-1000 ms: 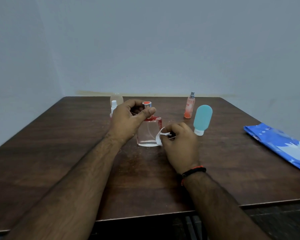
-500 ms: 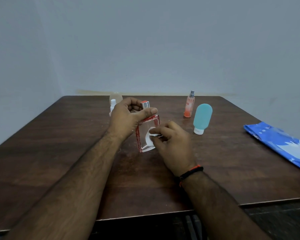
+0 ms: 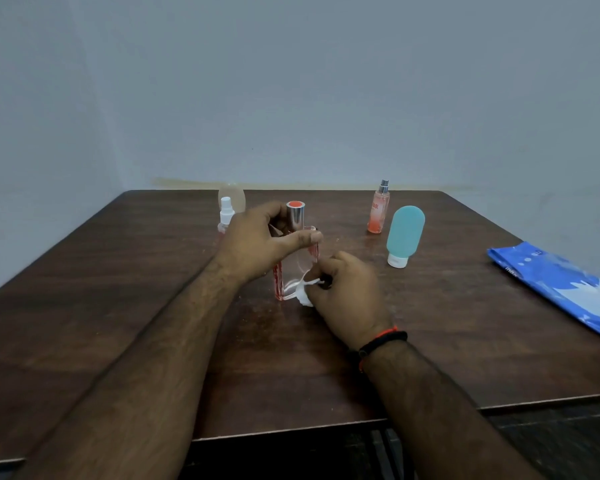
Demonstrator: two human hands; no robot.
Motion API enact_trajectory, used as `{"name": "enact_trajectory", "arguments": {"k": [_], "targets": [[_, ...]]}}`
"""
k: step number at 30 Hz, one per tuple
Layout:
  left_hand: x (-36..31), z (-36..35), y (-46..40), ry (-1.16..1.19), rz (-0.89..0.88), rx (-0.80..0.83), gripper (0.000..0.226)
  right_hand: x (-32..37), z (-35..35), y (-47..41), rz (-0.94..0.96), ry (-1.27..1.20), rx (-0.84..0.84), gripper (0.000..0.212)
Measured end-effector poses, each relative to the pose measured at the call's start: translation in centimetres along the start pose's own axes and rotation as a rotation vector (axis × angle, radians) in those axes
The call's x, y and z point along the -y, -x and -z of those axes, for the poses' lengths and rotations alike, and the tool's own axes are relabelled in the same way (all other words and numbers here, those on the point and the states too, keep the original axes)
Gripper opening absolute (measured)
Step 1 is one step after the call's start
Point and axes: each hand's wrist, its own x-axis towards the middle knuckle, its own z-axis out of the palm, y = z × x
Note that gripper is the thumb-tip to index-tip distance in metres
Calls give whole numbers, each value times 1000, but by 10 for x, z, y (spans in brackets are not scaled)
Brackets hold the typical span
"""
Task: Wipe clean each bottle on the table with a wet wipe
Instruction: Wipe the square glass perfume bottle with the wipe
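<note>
Left hand grips clear perfume bottle; right hand pinches wet wipe against it.

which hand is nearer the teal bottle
Right. The right hand, pinching the wipe, sits just left of and nearer the camera than the teal bottle; the left hand grips the perfume bottle farther left.

A dark brown wooden counter stands pushed into a corner. The walls behind and at the left are plain and pale blue-grey. A yellowish stain runs along the back wall just above the counter's far edge
</note>
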Motion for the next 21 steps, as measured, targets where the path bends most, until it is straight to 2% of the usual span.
{"name": "enact_trajectory", "arguments": {"k": [3,5,11,13,14,17,21], "targets": [[-2,3,2,-42,11,75,40,-1,0,0,-2,-12,-14,9],[-1,3,1,56,54,76,41,-1,1,1,1,-28,-60,11],[8,0,-5,481,309,-121,34,-5,14,-3,-113,-267,-495,15],[10,0,-8,665,413,-131,33,-3,15,-2,-95,-338,-599,18],[11,0,-9,741,449,-140,26,-2,15,-1,-61,-354,-635,19],[12,-1,-10,845,504,-150,15,1,14,1,66,-360,-698,19],[11,-3,-11,937,561,-107,23,2,11,2,193,-331,-639,19]]}}
